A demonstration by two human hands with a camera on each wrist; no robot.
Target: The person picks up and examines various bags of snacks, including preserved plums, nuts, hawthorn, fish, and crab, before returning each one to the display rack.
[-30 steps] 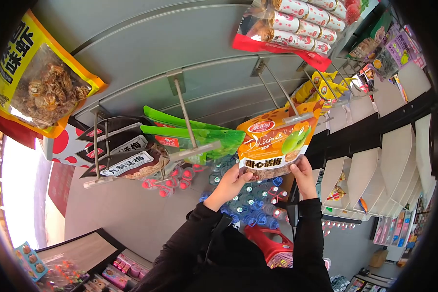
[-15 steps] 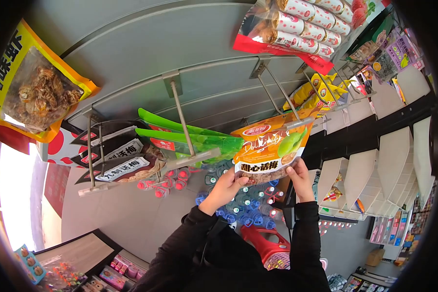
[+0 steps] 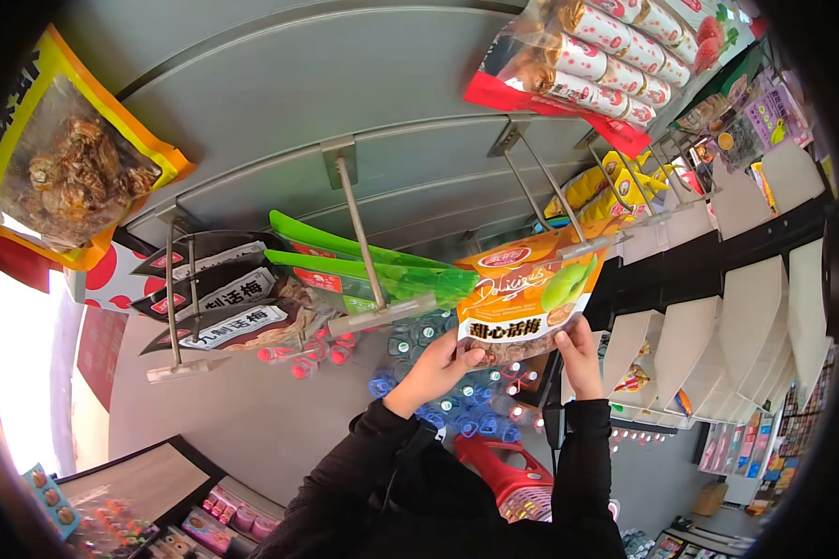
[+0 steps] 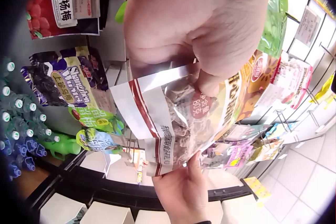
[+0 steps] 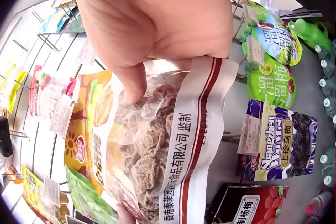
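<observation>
An orange-and-white bag of dried plums [image 3: 522,289] is held upright by both hands, its front facing me. My left hand [image 3: 438,373] pinches the lower left corner, the thumb on the front. On the lower right edge, my right hand [image 3: 583,359] grips with its thumb forward. The bag's upper right corner overlaps the end of a metal display hook [image 3: 550,182]. Brown wrinkled plums [image 5: 149,145] show through the clear lower part in the right wrist view. Green snack bags [image 3: 364,265] hang just left of it, their edge right beside its side.
Black bags of dried plums [image 3: 238,321] hang farther left, and a yellow-edged bag [image 3: 84,168] at upper left. A bag of wrapped rolls [image 3: 615,61] is at upper right. Below are bottles [image 3: 480,410] and a red basket [image 3: 508,470]. White shelf dividers [image 3: 699,349] line the right.
The head view has shifted slightly, first one way and then back. Both hands keep their hold on the bag's lower edges, and it stays beside the green bags.
</observation>
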